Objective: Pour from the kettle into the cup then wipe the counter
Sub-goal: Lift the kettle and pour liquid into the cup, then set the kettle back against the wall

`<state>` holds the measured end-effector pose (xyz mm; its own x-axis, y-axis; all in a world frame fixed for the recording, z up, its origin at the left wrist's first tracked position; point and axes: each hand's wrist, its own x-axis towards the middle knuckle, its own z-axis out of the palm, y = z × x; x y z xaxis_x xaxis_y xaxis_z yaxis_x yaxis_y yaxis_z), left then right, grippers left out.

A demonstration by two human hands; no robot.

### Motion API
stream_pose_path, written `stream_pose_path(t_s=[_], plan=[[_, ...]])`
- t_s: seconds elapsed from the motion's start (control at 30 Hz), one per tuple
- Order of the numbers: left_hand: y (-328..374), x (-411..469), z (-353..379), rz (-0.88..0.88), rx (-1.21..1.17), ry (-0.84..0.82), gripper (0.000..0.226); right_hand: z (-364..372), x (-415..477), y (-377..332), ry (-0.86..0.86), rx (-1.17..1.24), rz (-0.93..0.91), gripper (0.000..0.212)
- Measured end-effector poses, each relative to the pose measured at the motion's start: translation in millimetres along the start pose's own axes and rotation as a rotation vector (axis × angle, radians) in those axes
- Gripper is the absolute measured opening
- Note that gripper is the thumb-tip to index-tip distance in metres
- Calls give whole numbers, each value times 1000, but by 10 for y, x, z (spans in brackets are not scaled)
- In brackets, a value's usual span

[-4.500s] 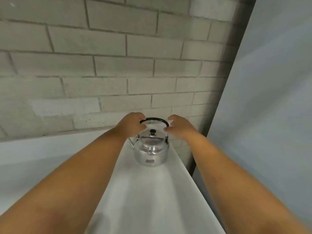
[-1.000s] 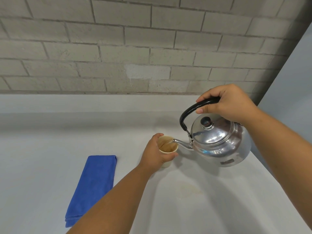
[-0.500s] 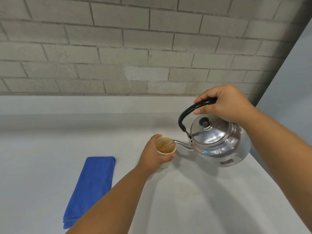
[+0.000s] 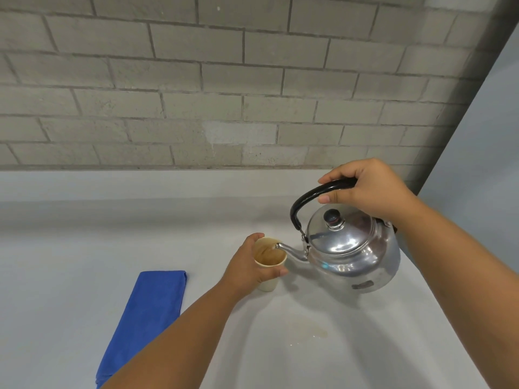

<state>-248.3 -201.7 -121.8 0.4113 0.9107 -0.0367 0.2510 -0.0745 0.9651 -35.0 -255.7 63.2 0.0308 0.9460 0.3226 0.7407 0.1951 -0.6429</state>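
On the pale counter [image 4: 70,276], a folded blue cloth [image 4: 146,321] lies at my far left, flat and untouched, its long side angled toward the near edge. Just right of it my left hand [image 4: 247,268] wraps around a small paper cup [image 4: 269,265], fingers [image 4: 273,274] curled across its front wall and thumb behind the rim; the cup stands upright on the counter and holds brown liquid. The spout [image 4: 289,249] of a shiny steel kettle [image 4: 351,251] reaches over the cup's rim from the right, its tip above the liquid. I hold the kettle clear of the counter, tipped toward the cup, with my right hand [image 4: 368,192] closed in a full grip on the black arched handle [image 4: 311,197]. The lid with its dark knob [image 4: 332,217] sits in place. A faint brownish stain [image 4: 314,329] marks the counter nearer to me, below the cup and kettle, well apart from the cloth. A grey brick wall [image 4: 224,80] runs behind the counter, and a plain light panel [image 4: 483,164] closes the scene at far right.
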Motion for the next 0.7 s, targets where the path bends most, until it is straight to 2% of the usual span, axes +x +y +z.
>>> stream_pose_path(t_s=[0.13, 0.27, 0.37, 0.47, 0.57, 0.7], plan=[[246, -10, -85, -54, 203, -35, 118, -76, -42, 204, 47, 133, 41, 27], [802, 67, -36, 104, 358, 68, 115, -180, -52, 381, 94, 202, 44, 21], [1271, 214, 142, 233, 338, 18, 94, -265, -32, 518, 146, 265, 59, 21], [1613, 398, 370, 296, 358, -103, 51, -373, 14, 666, 216, 305, 102, 23], [1809, 610, 548, 347, 442, -48, 13, -485, 83, 813, 260, 368, 123, 24], [1947, 970, 673, 355, 506, -36, 6, -654, 258, 1045, 215, 411, 161, 23]])
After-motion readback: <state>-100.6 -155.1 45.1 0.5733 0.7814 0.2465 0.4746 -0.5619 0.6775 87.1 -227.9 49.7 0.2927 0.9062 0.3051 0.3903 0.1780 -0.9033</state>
